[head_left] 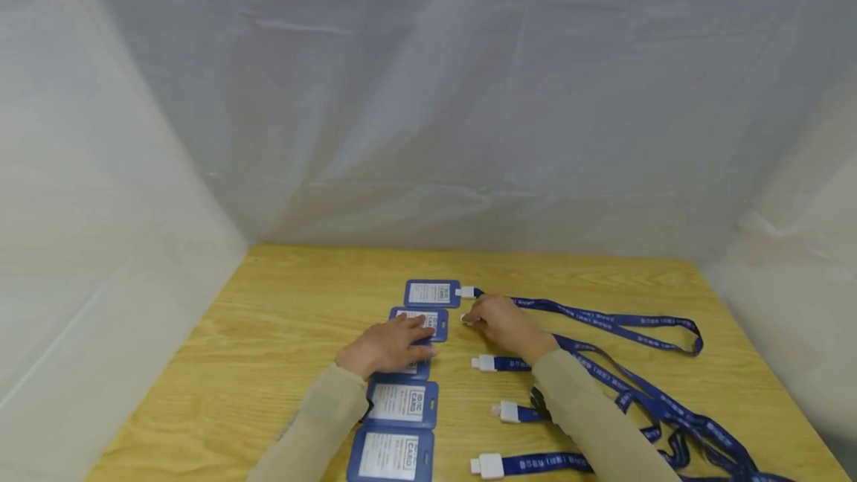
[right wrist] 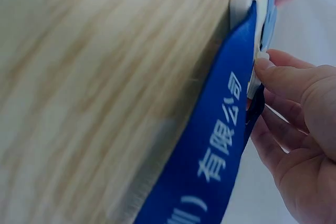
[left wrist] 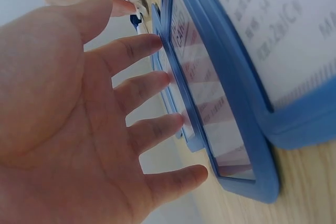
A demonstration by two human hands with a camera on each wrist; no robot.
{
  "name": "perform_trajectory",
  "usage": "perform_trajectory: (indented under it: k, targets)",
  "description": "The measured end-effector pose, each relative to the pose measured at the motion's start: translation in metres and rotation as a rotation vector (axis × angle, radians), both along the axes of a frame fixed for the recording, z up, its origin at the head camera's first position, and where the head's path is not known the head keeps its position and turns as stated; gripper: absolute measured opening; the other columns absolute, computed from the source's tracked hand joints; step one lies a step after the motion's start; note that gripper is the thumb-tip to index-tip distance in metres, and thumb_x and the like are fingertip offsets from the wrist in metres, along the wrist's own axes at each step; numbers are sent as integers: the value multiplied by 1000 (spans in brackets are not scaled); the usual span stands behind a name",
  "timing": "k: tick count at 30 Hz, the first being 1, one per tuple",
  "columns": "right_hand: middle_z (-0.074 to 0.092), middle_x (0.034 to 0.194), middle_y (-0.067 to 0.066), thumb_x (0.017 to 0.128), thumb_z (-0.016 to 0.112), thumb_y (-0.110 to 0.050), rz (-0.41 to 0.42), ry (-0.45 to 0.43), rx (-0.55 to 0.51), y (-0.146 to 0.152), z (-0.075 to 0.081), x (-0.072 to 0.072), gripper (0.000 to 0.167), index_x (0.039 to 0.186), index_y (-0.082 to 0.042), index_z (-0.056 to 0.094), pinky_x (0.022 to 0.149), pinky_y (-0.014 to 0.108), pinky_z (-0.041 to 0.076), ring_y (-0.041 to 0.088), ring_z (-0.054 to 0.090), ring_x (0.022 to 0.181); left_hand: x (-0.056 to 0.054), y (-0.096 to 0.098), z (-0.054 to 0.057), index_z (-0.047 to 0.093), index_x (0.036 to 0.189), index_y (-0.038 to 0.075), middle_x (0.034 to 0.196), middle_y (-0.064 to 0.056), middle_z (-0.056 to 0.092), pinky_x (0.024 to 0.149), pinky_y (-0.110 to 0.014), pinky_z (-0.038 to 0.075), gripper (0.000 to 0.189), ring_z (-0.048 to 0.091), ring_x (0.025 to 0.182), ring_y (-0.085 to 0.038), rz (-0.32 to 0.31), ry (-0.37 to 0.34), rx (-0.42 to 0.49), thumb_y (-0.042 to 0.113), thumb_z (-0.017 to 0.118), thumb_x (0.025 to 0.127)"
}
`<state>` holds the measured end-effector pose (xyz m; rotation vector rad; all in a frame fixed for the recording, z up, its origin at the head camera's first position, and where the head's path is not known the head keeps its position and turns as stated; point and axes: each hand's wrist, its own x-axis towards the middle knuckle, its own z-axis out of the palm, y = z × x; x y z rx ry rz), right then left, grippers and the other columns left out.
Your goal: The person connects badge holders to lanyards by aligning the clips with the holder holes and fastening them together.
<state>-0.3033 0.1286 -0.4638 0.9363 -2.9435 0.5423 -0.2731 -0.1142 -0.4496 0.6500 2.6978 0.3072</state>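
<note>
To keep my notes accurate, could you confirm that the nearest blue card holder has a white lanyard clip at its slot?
Not quite: the head view shows the farthest blue card holder, not the nearest one, with a white lanyard clip at its slot.

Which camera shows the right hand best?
The right wrist view: there the right hand is large, its pinching grip plain to see. The head view shows its back, small; the left wrist view, only part, at the top.

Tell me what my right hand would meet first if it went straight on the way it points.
Probably the second-farthest blue badge holder, partly under your left hand, at its slotted end. The white clip pinched in your right hand would lead, though height is hard to judge.
</note>
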Motion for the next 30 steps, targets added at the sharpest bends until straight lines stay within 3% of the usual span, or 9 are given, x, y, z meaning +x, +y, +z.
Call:
perform_trajectory:
  k: [17, 30]
  targets:
    - [74, 100, 3, 93, 72, -6, 58, 40, 1, -8, -6, -2, 18, 107, -11, 80, 85, 35, 60, 19, 69, 94, 3, 10, 0, 48, 152, 24, 164, -2, 34, 118, -64, 30, 60, 27, 153, -35, -29, 16, -12, 57, 45, 102]
    - [73, 97, 4, 95, 68, -2, 85, 12, -19, -9, -4, -1, 18, 106, -8, 80, 84, 37, 60, 19, 68, 91, 4, 13, -4, 41, 156, 25, 167, 0, 28, 121, -63, 25, 62, 19, 155, -37, -21, -15, -23, 57, 45, 102]
